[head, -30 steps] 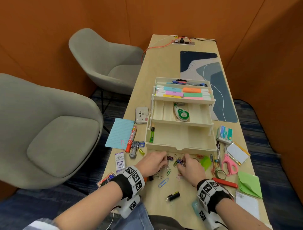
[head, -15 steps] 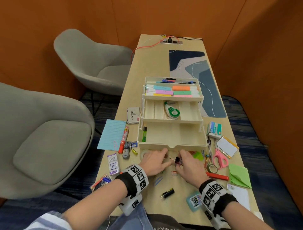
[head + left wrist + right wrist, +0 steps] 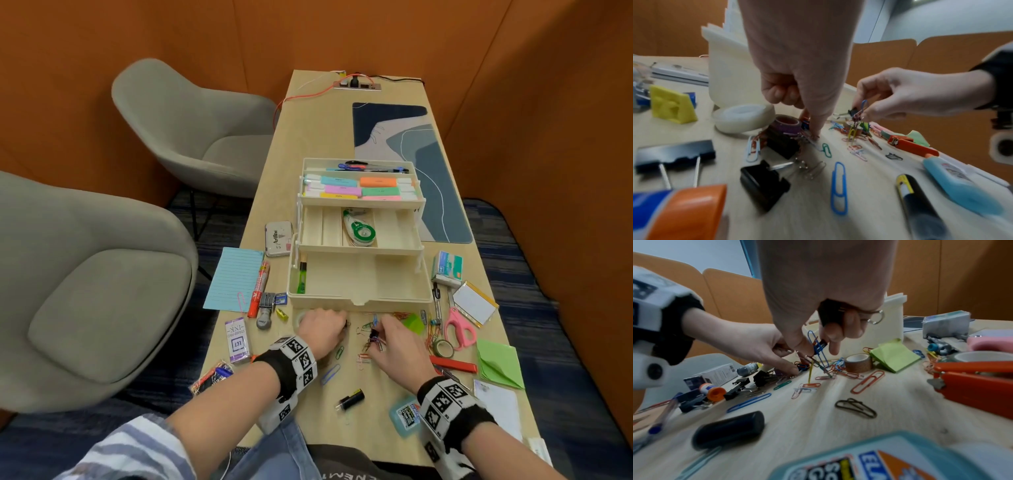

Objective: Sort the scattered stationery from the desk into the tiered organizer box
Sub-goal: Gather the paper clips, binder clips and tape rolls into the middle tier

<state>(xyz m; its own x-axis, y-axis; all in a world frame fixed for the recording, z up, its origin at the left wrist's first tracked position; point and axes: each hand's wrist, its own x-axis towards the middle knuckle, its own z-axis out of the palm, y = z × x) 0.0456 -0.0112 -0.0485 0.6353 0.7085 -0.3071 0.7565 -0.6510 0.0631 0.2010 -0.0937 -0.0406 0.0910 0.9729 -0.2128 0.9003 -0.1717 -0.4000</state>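
The cream tiered organizer point(image 3: 359, 303) stands open mid-desk, with highlighters, pens and a correction tape in its upper trays. Coloured paper clips point(image 3: 368, 358) and black binder clips point(image 3: 764, 183) lie scattered in front of it. My right hand point(image 3: 378, 335) pinches a bunch of blue and red paper clips with a small black binder clip point(image 3: 819, 344), lifted just off the desk; another binder clip is tucked in its palm. My left hand point(image 3: 344, 325) has its fingers curled, and its fingertips point(image 3: 815, 134) pinch clips in the pile on the desk.
Right of the clips lie a brown tape roll point(image 3: 443, 347), pink scissors point(image 3: 460, 329), an orange stapler point(image 3: 452, 364) and green notes point(image 3: 500, 366). A clear tape roll point(image 3: 744, 118) sits by my left hand. A blue glue bottle point(image 3: 406, 416) lies near the front edge. Grey chairs stand left.
My right hand has gathered a bunch of clips and raised it a little off the desk. The left hand stays on the clip pile, shifted slightly left.
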